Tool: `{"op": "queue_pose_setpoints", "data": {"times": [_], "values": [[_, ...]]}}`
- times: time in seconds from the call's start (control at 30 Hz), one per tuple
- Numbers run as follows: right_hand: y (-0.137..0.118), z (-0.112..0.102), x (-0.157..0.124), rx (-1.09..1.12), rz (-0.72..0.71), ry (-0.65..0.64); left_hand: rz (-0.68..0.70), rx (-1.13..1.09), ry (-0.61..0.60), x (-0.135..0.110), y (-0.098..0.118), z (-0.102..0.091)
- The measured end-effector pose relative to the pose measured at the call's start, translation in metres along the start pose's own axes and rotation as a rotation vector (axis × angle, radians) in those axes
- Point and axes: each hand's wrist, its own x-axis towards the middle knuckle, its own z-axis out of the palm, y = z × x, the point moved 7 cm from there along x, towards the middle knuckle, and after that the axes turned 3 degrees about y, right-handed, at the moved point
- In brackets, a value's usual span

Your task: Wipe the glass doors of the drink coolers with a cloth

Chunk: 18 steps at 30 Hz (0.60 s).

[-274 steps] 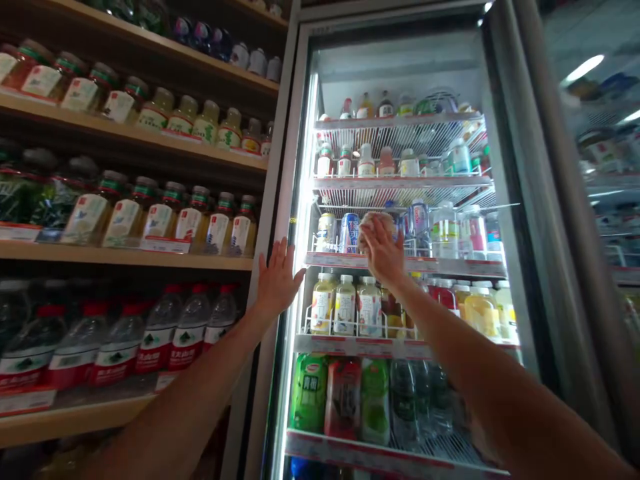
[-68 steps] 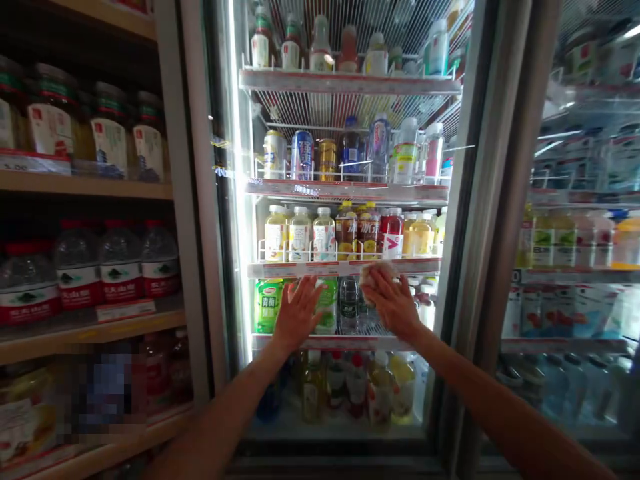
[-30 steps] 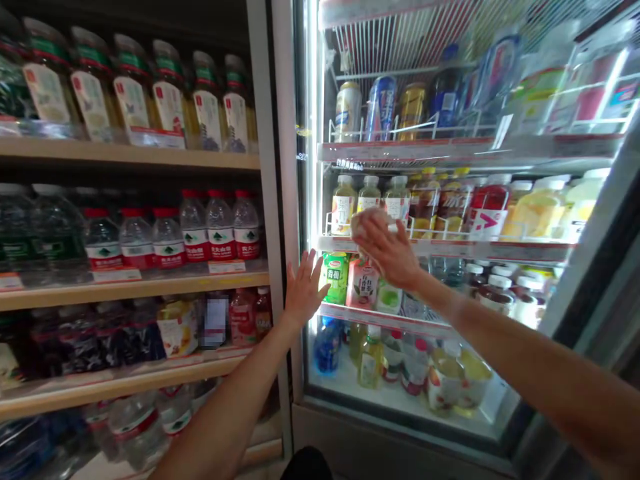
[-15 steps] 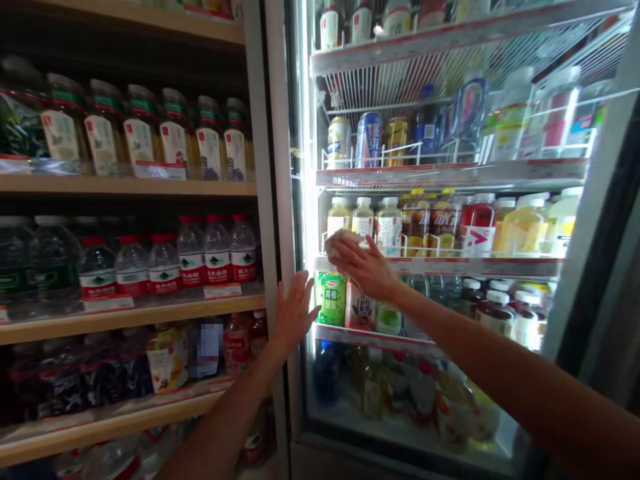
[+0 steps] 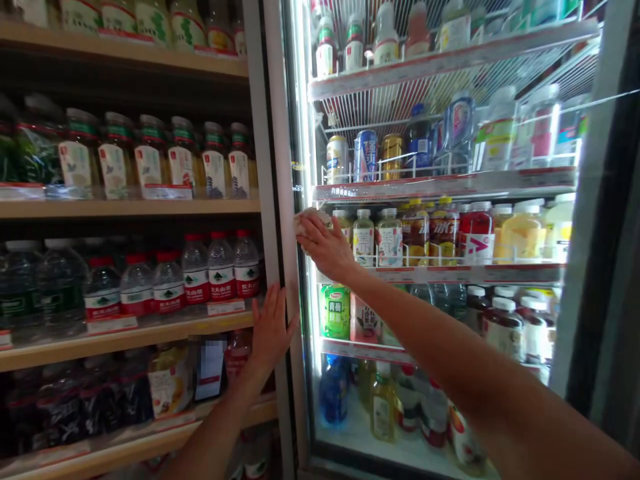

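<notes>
Cloth (image 5: 316, 213), pale and crumpled, sits under the fingers of the right hand (image 5: 329, 248) at the left edge of the lit cooler (image 5: 575, 333), as recorded in the head view, the sole view. The right hand holds it with fingers extended over it, level with the row of tea bottles (image 5: 363, 238) inside. The left hand (image 5: 273, 337) is bare, its fingers spread, in front of the metal frame (image 5: 278, 200) between the cooler and the wooden shelving (image 5: 125, 208); whether the palm touches the frame cannot be told. The two hands are apart, the right higher than the left. Above the tea bottles stand cans (image 5: 366, 157); below them is a green bottle (image 5: 335, 313). A bright light strip (image 5: 301, 100) runs down the cooler's left side. On the shelving, red-capped water bottles (image 5: 220, 267) stand upright left of the left hand. Lower, an upright rectangular item (image 5: 213, 363) is partly pixelated and cannot be identified.
</notes>
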Motion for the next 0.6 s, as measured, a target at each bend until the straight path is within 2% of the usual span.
{"op": "queue_pose_setpoints", "data": {"times": [0.07,0.17,0.23,0.3,0.4,0.43,0.6], "values": [[-0.007,0.001,-0.009,0.012,-0.019,0.0,0.013,0.005,0.002,0.001,-0.001,-0.001],[-0.041,0.006,-0.052,0.073,-0.241,-0.091,0.025,-0.004,0.016,0.003,-0.001,-0.005],[-0.053,0.005,-0.078,0.101,-0.331,-0.136,0.025,-0.018,0.017,0.005,-0.002,-0.007],[-0.043,-0.001,-0.086,0.08,-0.269,-0.136,0.019,-0.037,0.011,0.008,-0.001,-0.007],[-0.01,-0.014,-0.091,0.01,-0.027,-0.093,0.013,-0.071,0.0,0.012,0.008,-0.005],[-0.005,-0.017,-0.098,0.007,0.001,-0.092,0.014,-0.084,-0.006,0.012,0.013,-0.003],[-0.019,-0.025,-0.155,0.079,-0.215,-0.19,0.061,-0.123,-0.054,0.009,0.043,0.008]]}}
